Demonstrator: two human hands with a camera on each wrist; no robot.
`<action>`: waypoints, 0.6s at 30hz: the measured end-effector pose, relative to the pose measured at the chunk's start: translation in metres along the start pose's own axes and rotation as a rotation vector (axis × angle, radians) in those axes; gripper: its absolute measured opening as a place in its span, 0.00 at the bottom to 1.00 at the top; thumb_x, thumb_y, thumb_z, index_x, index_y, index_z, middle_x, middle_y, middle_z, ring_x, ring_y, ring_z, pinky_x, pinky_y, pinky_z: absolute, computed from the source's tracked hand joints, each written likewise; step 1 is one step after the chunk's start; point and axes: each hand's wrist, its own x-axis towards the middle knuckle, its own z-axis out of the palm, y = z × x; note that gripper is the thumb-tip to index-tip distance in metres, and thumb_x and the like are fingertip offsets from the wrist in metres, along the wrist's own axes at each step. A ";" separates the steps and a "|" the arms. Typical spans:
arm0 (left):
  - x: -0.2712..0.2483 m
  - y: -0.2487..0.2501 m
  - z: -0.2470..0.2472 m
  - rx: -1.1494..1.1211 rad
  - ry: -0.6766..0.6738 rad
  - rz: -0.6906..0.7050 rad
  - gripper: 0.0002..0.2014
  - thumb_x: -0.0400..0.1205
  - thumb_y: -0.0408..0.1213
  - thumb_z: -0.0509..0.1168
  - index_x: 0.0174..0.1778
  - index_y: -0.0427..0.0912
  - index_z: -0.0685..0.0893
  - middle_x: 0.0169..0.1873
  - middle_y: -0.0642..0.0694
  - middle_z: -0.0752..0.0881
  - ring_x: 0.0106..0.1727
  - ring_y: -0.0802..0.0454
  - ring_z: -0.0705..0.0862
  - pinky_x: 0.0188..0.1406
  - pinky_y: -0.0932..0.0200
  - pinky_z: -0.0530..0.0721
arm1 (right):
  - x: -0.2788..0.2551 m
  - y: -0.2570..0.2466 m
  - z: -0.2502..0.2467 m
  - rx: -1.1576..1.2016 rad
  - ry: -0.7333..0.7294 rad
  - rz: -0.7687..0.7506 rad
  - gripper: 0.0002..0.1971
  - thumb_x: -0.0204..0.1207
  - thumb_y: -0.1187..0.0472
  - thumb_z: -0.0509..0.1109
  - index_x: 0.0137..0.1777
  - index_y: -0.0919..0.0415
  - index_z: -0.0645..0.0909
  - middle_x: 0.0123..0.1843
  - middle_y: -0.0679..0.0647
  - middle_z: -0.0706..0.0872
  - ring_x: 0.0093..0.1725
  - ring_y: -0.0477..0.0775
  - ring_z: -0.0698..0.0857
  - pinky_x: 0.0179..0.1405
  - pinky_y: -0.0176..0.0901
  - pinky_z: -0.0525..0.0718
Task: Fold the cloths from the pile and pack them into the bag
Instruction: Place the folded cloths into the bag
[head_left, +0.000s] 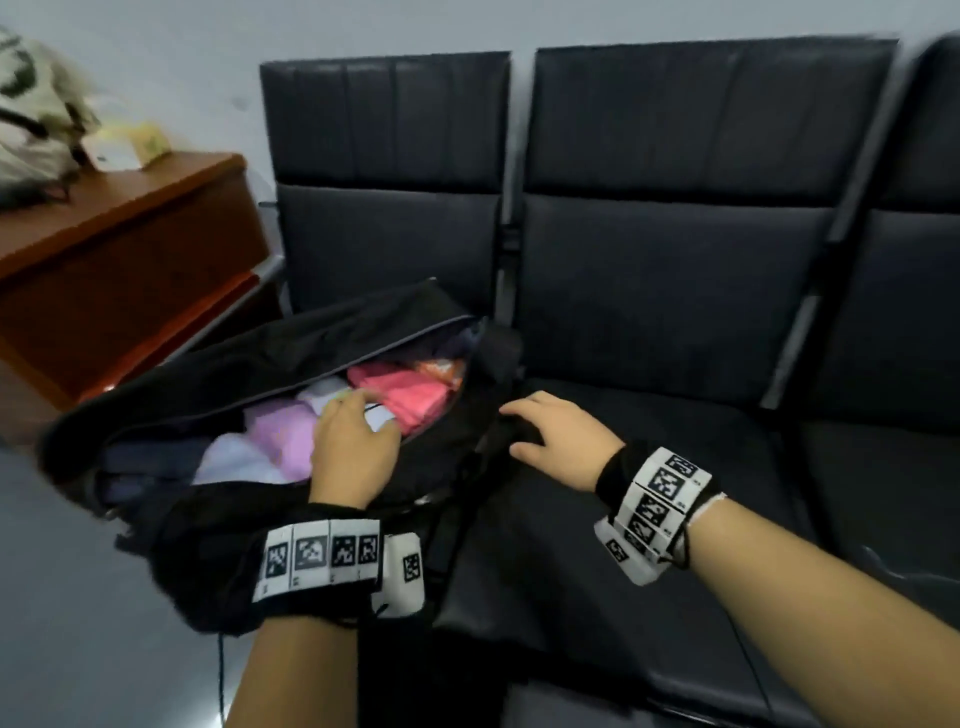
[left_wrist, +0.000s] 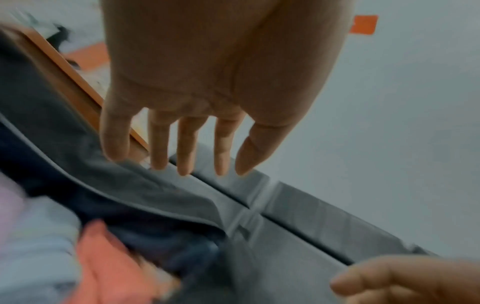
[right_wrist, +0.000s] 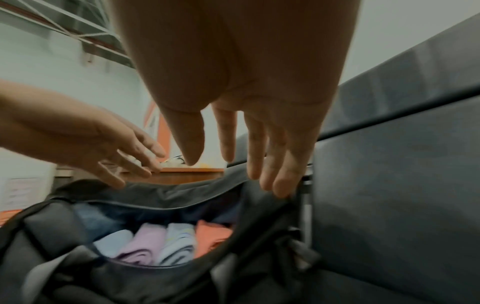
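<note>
An open black bag (head_left: 218, 364) lies on the left seat of a row of dark chairs, unzipped along its top. Inside lie folded cloths: a pink one (head_left: 415, 397), a lilac one (head_left: 283, 434), a white one (head_left: 234, 460) and dark ones at the left. The same row of cloths (right_wrist: 161, 244) shows in the right wrist view. My left hand (head_left: 353, 441) hovers over the bag's opening with straight fingers and holds nothing. My right hand (head_left: 556, 428) is open too, fingers stretched toward the bag's right end (right_wrist: 272, 207) near the strap.
The black padded chairs (head_left: 670, 291) run to the right, with backrests behind. A brown wooden desk (head_left: 119, 249) stands at the left with a light backpack (head_left: 31, 114) and small boxes on it. Grey floor lies below left.
</note>
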 end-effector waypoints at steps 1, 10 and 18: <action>-0.008 0.022 0.025 -0.018 -0.058 0.051 0.17 0.79 0.29 0.67 0.64 0.37 0.86 0.63 0.35 0.86 0.67 0.38 0.81 0.72 0.46 0.75 | -0.025 0.025 -0.011 0.019 0.032 0.061 0.27 0.81 0.50 0.68 0.79 0.49 0.70 0.71 0.50 0.76 0.70 0.55 0.78 0.69 0.53 0.78; -0.106 0.204 0.280 -0.055 -0.549 0.401 0.10 0.82 0.31 0.67 0.56 0.47 0.88 0.54 0.49 0.88 0.58 0.53 0.85 0.56 0.63 0.77 | -0.258 0.265 -0.067 0.113 0.321 0.603 0.23 0.80 0.52 0.68 0.75 0.48 0.75 0.65 0.51 0.81 0.63 0.54 0.83 0.61 0.53 0.83; -0.198 0.282 0.429 -0.058 -0.741 0.486 0.09 0.80 0.28 0.68 0.48 0.47 0.90 0.44 0.52 0.91 0.48 0.57 0.88 0.50 0.69 0.80 | -0.376 0.411 -0.047 0.075 0.437 1.004 0.32 0.77 0.63 0.70 0.80 0.45 0.68 0.79 0.61 0.64 0.69 0.67 0.75 0.65 0.57 0.79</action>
